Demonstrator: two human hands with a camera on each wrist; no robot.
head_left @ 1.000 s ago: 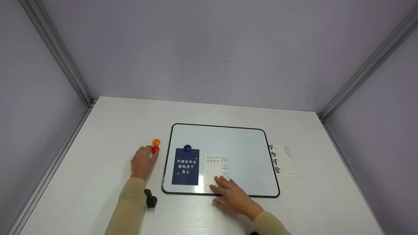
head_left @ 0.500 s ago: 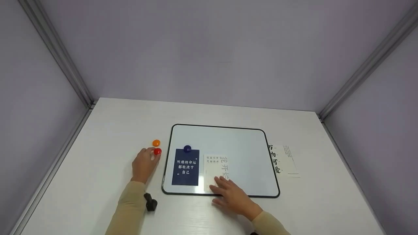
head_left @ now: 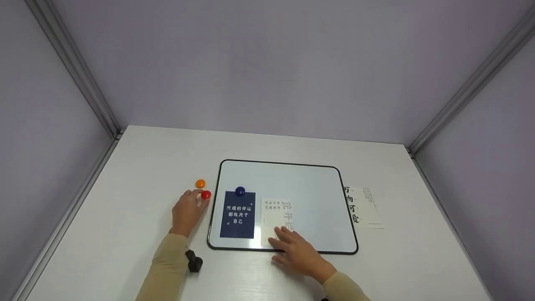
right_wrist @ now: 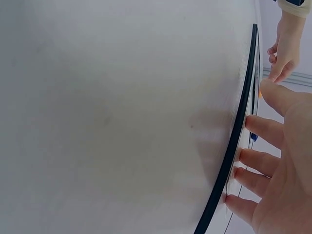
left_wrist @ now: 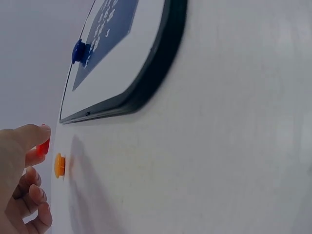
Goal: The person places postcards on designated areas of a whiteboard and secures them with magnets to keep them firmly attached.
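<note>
My left hand (head_left: 187,212) pinches a round red magnet (head_left: 206,195) between thumb and fingertips, just left of the whiteboard (head_left: 313,184). In the left wrist view that red magnet (left_wrist: 44,146) is held up off the table, partly hidden by the thumb. Spread fingers of my right hand (head_left: 299,253) rest on the lower part of a cream card (head_left: 273,215) with grey lettering, at the board's near edge. Beside it on the board lies a dark blue card (head_left: 237,228) with white lettering, a blue magnet (head_left: 240,191) at its top edge.
An orange magnet (head_left: 200,183) sits on the table left of the board. Another lettered white card (head_left: 368,209) lies partly under the board's right edge. A black wrist device (head_left: 194,263) shows by the left sleeve. Grey walls enclose the table on three sides.
My left hand has drawn the red magnet away from the orange one, moving slightly right towards the board. The right hand stays in place on the cream card.
</note>
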